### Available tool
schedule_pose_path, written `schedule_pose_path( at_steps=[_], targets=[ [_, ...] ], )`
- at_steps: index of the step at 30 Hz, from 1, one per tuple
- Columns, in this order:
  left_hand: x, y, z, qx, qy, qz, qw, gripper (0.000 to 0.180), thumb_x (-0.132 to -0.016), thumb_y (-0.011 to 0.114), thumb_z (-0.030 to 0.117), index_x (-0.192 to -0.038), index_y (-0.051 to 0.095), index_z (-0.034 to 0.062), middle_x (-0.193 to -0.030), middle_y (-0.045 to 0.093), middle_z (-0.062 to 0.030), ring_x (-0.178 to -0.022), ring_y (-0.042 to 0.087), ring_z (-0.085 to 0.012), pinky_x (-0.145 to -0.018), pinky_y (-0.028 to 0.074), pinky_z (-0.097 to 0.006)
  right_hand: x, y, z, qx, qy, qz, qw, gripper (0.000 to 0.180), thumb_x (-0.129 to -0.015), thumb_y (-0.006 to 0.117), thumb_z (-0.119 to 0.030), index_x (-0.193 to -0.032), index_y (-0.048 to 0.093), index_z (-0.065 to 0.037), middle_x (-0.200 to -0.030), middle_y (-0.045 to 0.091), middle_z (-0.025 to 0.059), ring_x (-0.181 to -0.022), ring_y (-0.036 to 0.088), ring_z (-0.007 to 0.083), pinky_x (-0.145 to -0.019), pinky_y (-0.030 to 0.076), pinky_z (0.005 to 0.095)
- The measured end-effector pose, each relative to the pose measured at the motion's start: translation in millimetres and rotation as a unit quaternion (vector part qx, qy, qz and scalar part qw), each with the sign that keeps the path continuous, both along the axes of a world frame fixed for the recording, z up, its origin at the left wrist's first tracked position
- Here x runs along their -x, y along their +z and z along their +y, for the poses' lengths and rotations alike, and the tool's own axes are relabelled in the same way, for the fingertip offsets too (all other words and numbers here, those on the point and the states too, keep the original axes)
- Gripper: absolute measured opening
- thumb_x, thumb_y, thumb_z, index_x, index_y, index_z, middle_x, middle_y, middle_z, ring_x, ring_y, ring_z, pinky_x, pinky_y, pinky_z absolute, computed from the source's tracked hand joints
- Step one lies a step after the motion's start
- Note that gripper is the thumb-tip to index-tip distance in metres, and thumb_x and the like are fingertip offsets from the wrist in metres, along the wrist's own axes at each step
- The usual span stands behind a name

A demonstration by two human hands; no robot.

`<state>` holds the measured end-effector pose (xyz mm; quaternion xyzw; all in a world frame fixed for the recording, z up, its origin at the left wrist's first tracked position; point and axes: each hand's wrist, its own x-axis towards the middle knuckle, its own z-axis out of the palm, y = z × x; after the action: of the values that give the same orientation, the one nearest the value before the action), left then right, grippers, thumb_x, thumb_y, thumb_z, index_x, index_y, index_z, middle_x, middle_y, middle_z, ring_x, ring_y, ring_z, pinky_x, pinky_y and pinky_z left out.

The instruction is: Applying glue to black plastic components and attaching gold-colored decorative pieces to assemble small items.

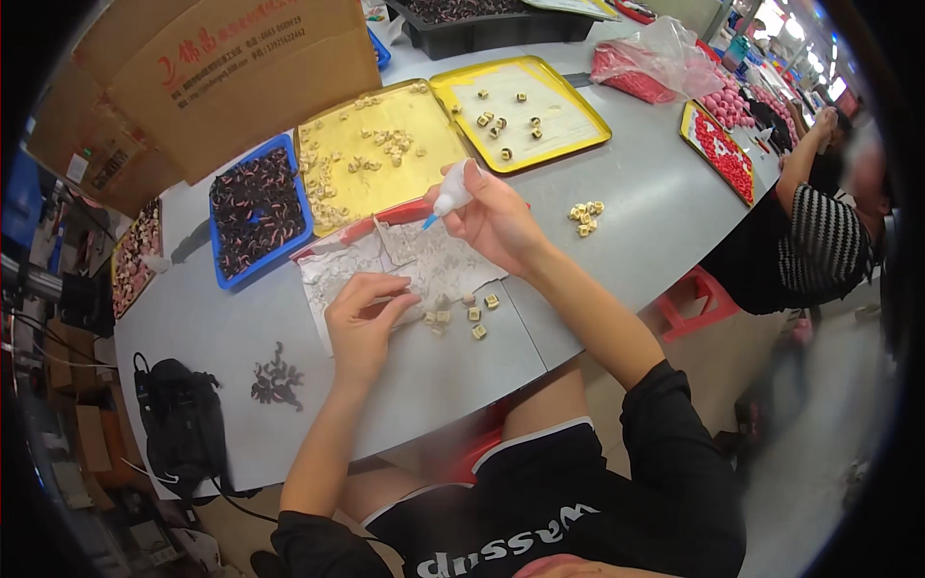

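My right hand (493, 220) is wrapped round a small white squeeze bottle (451, 196); its blue nozzle points down and left over a crumpled, stained white paper sheet (441, 268). Below and to the left, my left hand (366, 313) rests at the paper's near edge, thumb and fingers drawn together. Whatever lies between those fingertips is too small to make out. Close to them, several small cream square pieces with dark centres (479, 331) sit on the grey table (458, 380). Farther right lies a little heap of cream pieces (585, 218).
Beyond the paper lie a yellow tray (448, 144) and a yellow-rimmed tray (564, 154), both with small pieces. Left are a blue tray (306, 210) of dark curved bits, loose dark bits (277, 379), a black bag (183, 424) and a cardboard box (241, 87). A person (819, 222) sits right.
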<state>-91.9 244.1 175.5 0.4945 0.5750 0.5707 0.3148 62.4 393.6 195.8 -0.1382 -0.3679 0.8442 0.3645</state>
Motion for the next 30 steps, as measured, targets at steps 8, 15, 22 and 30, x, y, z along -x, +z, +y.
schedule_pose_path(
  at_steps=[8, 15, 22, 30],
  targets=[
    [-0.1, 3.0, -2.2, -0.055, 0.055, 0.074, 0.994, 0.026, -0.071, 0.073, -0.005, -0.096, 0.069, 0.0014, -0.085, 0.059, -0.0056, -0.074, 0.057, -0.0125, -0.064, 0.048, -0.023, 0.9, -0.5, -3.4, -0.049, 0.008, -0.015, 0.999, 0.034, -0.098, 0.044, -0.04, -0.107, 0.05, -0.008, -0.091, 0.063, 0.0111, -0.061, 0.052, 0.0094, -0.052, 0.041, 0.0206],
    [-3.7, -5.6, 0.2, -0.113, 0.083, 0.144, 0.98, 0.048, -0.065, 0.082, 0.01, -0.108, 0.06, 0.0061, -0.084, 0.063, -0.0043, -0.074, 0.054, -0.0136, -0.068, 0.043, -0.026, -1.0, 5.4, -9.6, -0.131, -0.021, -0.062, 0.989, 0.034, -0.098, 0.044, -0.04, -0.105, 0.048, -0.007, -0.09, 0.061, 0.0108, -0.059, 0.051, 0.0069, -0.05, 0.041, 0.0182],
    [-0.8, -5.8, -3.0, -0.138, 0.085, 0.178, 0.971, 0.05, -0.064, 0.084, 0.011, -0.106, 0.057, 0.006, -0.085, 0.064, -0.0046, -0.076, 0.056, -0.0131, -0.07, 0.043, -0.026, 1.9, 4.1, -13.4, -0.17, -0.005, -0.11, 0.979, 0.037, -0.095, 0.05, -0.041, -0.099, 0.045, -0.004, -0.089, 0.063, 0.0152, -0.059, 0.053, 0.013, -0.053, 0.043, 0.0247],
    [1.5, -7.9, -3.1, -0.16, 0.065, 0.211, 0.962, 0.051, -0.064, 0.084, 0.009, -0.106, 0.055, 0.0057, -0.086, 0.064, -0.0053, -0.076, 0.058, -0.0132, -0.071, 0.043, -0.026, 4.5, 1.9, -16.7, -0.189, 0.019, -0.123, 0.974, 0.031, -0.097, 0.049, -0.034, -0.1, 0.046, -0.004, -0.088, 0.065, 0.0147, -0.059, 0.057, 0.0121, -0.051, 0.046, 0.0241]
  ],
)
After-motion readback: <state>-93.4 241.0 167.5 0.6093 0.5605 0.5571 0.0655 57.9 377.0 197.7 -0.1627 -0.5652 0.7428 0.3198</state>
